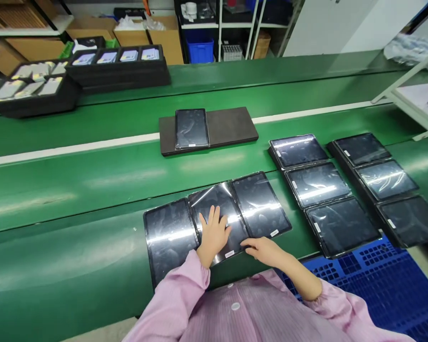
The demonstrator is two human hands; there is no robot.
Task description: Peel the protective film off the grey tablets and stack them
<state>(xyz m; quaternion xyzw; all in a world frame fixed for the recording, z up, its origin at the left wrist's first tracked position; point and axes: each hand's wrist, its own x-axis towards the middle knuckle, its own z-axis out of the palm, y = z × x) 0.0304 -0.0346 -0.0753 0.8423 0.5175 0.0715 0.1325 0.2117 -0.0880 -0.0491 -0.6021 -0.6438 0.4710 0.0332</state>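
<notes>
Three black tablet screens lie side by side on the green bench in front of me: a left one (167, 237), a middle one (217, 204) and a right one (258, 202). My left hand (214, 235) rests flat on the middle tablet with its fingers spread. My right hand (266, 249) lies at the near edge between the middle and right tablets, fingertips touching the bottom corner by a small white label (229, 254). Both sleeves are pink.
A dark foam pad (231, 126) with one tablet (191, 128) sits farther back on the green conveyor (92, 142). Two rows of tablets lie to the right (317, 183) (385, 178). Black trays of parts (117, 66) stand at the back left. A blue crate (374, 270) is under my right arm.
</notes>
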